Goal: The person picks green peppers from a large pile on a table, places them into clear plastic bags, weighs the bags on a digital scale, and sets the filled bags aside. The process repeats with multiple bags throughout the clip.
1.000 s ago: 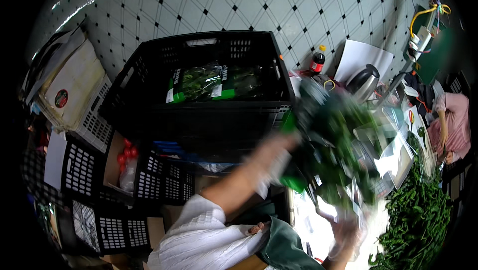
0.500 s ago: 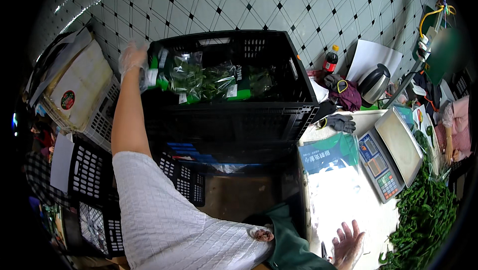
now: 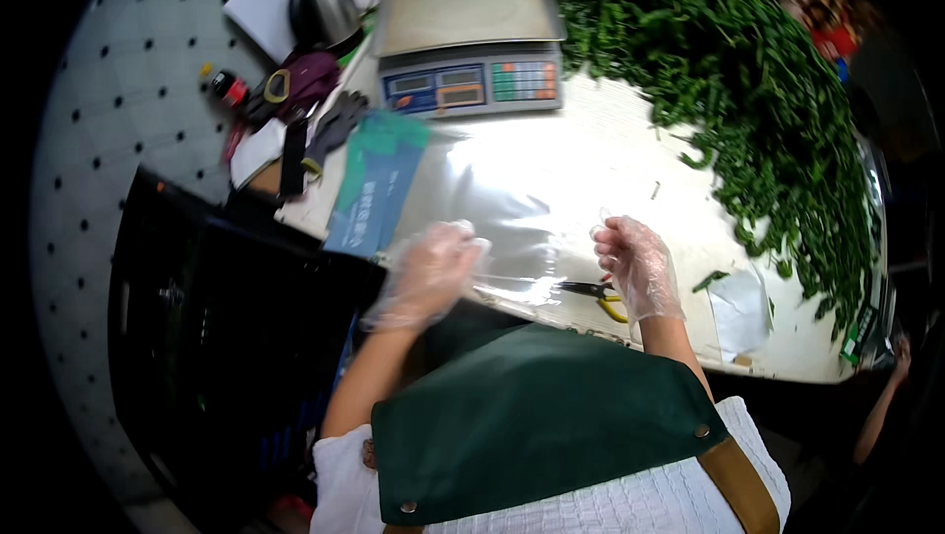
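Observation:
Both my hands wear thin clear plastic gloves. My left hand [image 3: 433,268], slightly blurred, is at the near left edge of a pile of clear plastic bags [image 3: 487,209] with a blue and green printed end. Its fingers curl together; what they hold, if anything, is hidden. Over the white tabletop, to the right of the bags, my right hand [image 3: 635,263] has its fingers curled in, with nothing visible in them. Scissors [image 3: 588,289] with yellow and red on the handles lie just beside it. Beyond the bags stands a digital scale [image 3: 471,81] with a bare metal pan.
A large heap of long green peppers [image 3: 728,91] covers the table's far right. A white paper [image 3: 740,313] lies near the right front edge. At left are a black crate [image 3: 226,317], a kettle [image 3: 323,7], a dark bottle [image 3: 228,88] and grey gloves [image 3: 335,127]. Another person's arm [image 3: 881,401] shows at far right.
My view has turned right, from the crate of bagged greens to the table. My left hand has left the crate's left end and come to the bags. My right hand's spread fingers have curled.

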Motion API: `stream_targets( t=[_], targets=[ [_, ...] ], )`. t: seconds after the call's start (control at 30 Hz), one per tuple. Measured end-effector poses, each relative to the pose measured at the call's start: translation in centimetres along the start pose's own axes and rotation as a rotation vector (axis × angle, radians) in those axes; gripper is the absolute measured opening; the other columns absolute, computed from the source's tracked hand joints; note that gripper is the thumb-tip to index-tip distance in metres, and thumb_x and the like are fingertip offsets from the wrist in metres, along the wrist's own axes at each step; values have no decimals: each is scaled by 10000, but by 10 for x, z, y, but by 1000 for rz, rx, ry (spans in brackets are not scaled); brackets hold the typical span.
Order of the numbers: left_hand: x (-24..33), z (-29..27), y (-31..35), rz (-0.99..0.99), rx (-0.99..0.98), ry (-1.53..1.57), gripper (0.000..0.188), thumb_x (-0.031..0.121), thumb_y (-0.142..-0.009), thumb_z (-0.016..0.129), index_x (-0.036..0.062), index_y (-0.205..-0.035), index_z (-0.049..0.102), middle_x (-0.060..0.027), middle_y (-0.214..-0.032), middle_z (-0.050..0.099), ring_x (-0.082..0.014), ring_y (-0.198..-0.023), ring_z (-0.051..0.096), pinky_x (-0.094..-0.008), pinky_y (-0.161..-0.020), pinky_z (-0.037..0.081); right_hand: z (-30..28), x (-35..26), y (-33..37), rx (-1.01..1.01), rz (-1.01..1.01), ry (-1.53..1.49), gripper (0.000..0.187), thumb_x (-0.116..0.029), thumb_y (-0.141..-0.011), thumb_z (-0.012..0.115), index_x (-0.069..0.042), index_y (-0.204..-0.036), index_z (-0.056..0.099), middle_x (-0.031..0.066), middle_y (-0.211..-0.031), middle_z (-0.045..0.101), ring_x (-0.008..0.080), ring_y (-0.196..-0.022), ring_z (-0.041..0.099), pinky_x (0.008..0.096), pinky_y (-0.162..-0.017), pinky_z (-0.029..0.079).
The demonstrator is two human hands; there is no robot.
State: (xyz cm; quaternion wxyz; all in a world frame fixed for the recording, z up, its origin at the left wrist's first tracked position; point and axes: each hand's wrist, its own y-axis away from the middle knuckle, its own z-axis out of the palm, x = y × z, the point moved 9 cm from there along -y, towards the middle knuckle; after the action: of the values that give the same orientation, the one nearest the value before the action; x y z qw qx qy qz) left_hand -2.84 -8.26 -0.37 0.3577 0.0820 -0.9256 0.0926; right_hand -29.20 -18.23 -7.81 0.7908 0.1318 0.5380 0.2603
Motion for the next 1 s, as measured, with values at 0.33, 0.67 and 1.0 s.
stream_targets(
  t=[0.33, 0.67, 1.0],
  targets=[
    [-13, 137, -36, -29, -182, -214, 250, 317, -868, 641, 69, -854, 617, -117, -840, 616, -308, -872, 611, -468, -750, 482, -39, 30, -11, 23, 99, -40, 325, -291, -940, 612, 11, -1061, 612, 98, -875, 664, 141, -744, 598, 267, -680, 486],
    [18, 90, -19, 77, -173, -87, 208, 218, -805, 718, 54, -871, 608, -108, -881, 608, -295, -852, 606, -402, -724, 485, 61, 73, -56, -398, 256, 591, 404, -344, -923, 573, 33, -1046, 651, 81, -901, 667, 130, -828, 592, 286, -748, 478],
    [-74, 96, -18, -503, 48, 365, 112, 117, -922, 600, 35, -849, 577, 12, -744, 548, -92, -706, 485, -251, -652, 431, 55, 62, -32, -354, 329, 273, 320, -280, -927, 567, 11, -1021, 662, 79, -938, 666, 138, -801, 597, 278, -746, 494]
  ],
)
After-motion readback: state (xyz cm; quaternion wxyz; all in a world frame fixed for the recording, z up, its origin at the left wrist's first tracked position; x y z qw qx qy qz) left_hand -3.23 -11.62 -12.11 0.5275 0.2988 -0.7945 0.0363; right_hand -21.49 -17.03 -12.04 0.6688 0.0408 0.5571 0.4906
